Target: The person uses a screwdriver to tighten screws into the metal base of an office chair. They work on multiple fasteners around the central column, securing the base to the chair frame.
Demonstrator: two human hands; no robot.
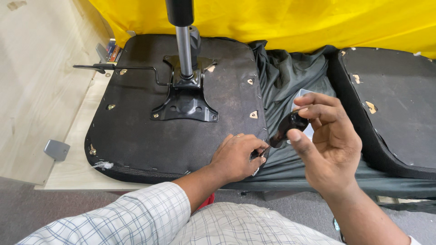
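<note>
Pinching a small dark fastener, too small to make out clearly, the left hand [237, 159] rests curled at the near right edge of the upturned black fabric-covered seat base [136, 136], fingers closed together on that piece. Just to its right and slightly above, the right hand [324, 145] is raised off the surface, thumb and fingers clamped on a curved black plastic handle-like tool [290, 126] whose lower tip points down toward the left hand's fingertips. Beyond the left hand, well apart, a black metal mounting plate [184, 102] sits bolted mid-seat with a grey gas-lift cylinder [184, 45] rising from it, and a thin black lever rod [118, 68] runs out to the far left. Under both hands lies crumpled dark grey cloth [290, 72], filling the gap to a second black padded panel [395, 104] on the right. The pale wooden tabletop [68, 168] shows bare along the seat's left edge. Yellow fabric [295, 22] backs everything.
</note>
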